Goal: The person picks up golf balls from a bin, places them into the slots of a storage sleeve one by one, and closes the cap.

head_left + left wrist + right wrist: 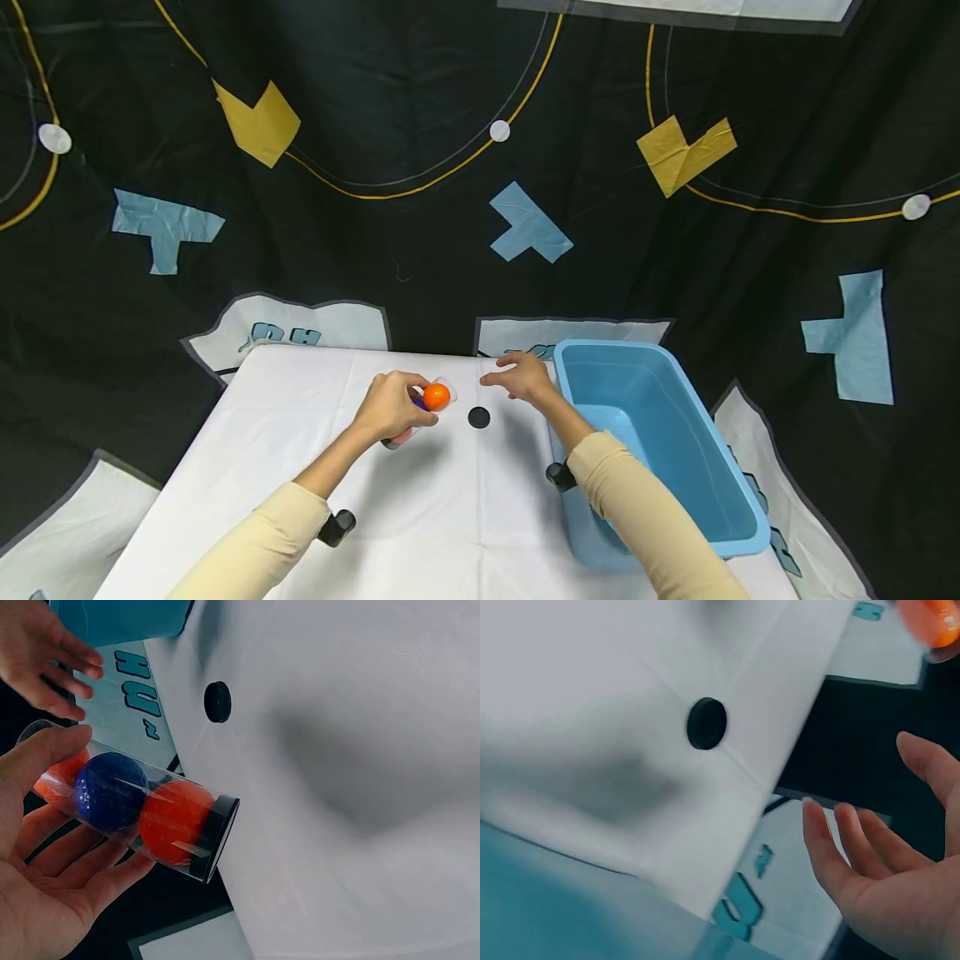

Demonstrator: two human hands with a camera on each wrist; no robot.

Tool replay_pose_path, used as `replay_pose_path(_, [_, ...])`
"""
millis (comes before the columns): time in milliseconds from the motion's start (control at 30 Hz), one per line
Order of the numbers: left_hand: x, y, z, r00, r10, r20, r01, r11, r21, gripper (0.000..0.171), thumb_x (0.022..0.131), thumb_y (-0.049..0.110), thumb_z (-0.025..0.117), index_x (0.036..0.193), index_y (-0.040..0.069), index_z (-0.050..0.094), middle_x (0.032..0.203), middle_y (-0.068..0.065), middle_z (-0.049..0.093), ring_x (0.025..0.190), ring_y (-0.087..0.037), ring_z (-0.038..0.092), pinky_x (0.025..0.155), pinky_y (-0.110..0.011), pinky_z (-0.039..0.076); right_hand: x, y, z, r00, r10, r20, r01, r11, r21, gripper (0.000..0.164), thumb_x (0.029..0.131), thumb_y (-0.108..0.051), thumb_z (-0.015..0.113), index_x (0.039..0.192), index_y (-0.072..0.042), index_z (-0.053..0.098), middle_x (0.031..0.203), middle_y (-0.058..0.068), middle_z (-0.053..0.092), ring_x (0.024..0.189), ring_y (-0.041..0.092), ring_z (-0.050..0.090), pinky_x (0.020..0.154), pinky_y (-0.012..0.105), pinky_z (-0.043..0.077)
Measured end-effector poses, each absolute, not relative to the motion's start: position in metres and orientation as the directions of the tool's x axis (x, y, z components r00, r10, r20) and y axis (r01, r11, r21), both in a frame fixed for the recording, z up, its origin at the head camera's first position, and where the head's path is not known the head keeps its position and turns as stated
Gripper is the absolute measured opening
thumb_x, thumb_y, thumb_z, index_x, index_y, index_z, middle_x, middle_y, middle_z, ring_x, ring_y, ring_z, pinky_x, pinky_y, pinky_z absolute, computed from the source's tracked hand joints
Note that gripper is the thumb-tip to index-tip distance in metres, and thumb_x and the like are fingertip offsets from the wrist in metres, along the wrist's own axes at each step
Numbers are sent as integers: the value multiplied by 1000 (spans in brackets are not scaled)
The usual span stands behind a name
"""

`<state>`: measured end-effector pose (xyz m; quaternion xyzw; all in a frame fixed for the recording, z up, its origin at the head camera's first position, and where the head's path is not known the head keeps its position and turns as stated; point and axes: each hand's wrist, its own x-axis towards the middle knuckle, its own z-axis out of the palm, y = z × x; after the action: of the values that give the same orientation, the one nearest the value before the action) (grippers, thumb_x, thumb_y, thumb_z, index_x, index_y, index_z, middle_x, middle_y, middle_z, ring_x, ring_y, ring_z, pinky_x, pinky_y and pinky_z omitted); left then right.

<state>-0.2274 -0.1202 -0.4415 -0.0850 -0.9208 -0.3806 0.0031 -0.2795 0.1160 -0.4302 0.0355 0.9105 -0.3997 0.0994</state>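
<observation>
My left hand [392, 406] grips a clear plastic tube [161, 776] above the table, thumb on one side and fingers on the other. Inside the tube are two orange balls [177, 822] with a dark blue ball [112, 792] between them. A black cap closes the tube's lower end; the other end, with an orange ball [437, 397] at it, tilts up toward the right hand. My right hand [522, 377] hovers beside the tub's near-left rim, fingers extended and nothing held. Between the hands, a round black cap [478, 417] lies on the white cloth.
A light blue plastic tub [731, 475] stands on the right of the table, under the right forearm. A white cloth [420, 517] covers the table. Behind it hangs a black curtain [420, 267] with yellow and blue tape pieces.
</observation>
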Motion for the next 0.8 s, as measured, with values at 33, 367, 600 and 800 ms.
replay_pose_path(33, [-227,-122,-442,-986,152,67,155,696,701,42,69,20,91,107,8,77,85,-5,78,74,-16,70,67,-28,57,-281,114,-435,-981,9,-196,148,692,-707,57,81,-33,82,129,-6,67,141,19,60,110,37,69,88,38,58])
replay_pose_path(367, [-227,-131,-448,-988,135,69,144,695,705,41,69,18,91,106,7,77,85,-6,78,75,-16,72,71,-32,59,-282,93,-498,-982,135,-130,187,699,-690,53,77,-29,84,119,1,69,116,20,69,121,39,52,98,48,49])
replay_pose_path(600, [-226,-134,-450,-989,129,66,138,697,704,40,69,19,91,105,8,78,84,-4,78,74,-15,72,72,-32,59,-272,84,-532,-975,192,-116,218,694,-686,49,77,-19,82,118,4,69,118,23,70,116,39,58,97,47,51])
replay_pose_path(800, [-226,-136,-449,-990,126,56,129,698,704,42,69,19,91,108,7,77,85,-5,78,75,-16,72,72,-32,59,-268,78,-545,-977,197,-76,192,680,-708,52,76,-16,80,122,4,66,117,24,69,114,40,58,97,49,50])
